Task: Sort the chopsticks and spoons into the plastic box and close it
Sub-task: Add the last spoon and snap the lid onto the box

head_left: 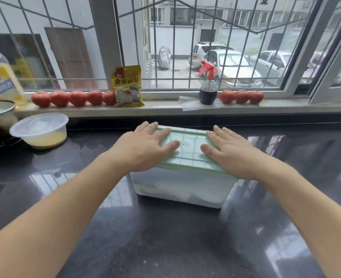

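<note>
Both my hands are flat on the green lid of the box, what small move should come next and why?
Probably press down evenly along the edges to seat it. The left hand and right hand lie flat on the green lid, which already covers the plastic box; whether it has snapped shut cannot be told.

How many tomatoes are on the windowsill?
8: five in a row left of the yellow packet, three right of the spray bottle. The packet may hide more.
</note>
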### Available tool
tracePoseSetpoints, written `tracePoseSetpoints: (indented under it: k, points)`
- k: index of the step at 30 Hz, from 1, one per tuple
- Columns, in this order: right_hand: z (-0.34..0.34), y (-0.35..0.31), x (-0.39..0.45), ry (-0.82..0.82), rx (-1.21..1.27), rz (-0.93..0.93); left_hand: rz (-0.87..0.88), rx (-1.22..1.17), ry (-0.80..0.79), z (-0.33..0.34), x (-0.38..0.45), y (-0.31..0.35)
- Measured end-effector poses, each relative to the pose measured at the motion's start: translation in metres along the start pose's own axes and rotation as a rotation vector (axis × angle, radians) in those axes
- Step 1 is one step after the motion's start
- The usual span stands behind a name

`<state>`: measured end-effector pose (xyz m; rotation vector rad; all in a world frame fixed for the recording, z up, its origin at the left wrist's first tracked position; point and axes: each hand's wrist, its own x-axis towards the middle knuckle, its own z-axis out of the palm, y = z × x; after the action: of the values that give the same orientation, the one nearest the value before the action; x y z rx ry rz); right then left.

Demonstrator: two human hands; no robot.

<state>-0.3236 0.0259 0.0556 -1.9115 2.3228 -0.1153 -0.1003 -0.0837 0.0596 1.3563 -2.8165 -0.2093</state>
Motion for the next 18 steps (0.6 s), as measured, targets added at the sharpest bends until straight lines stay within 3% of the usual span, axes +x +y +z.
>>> tracePoseSetpoints:
  k: [4,9,18]
  points:
    - [-0.013,0.005,0.005,-0.040,-0.053,0.018,-0.040,0.022,-0.003,0.009,-0.006,0.021]
    - [-0.012,0.014,0.030,0.068,-0.008,-0.050,-0.028,0.031,-0.011,0.007,0.029,0.038]
    - [-0.031,0.133,0.073,0.081,0.009,0.045,0.059,0.059,-0.004,0.019,0.136,0.122]
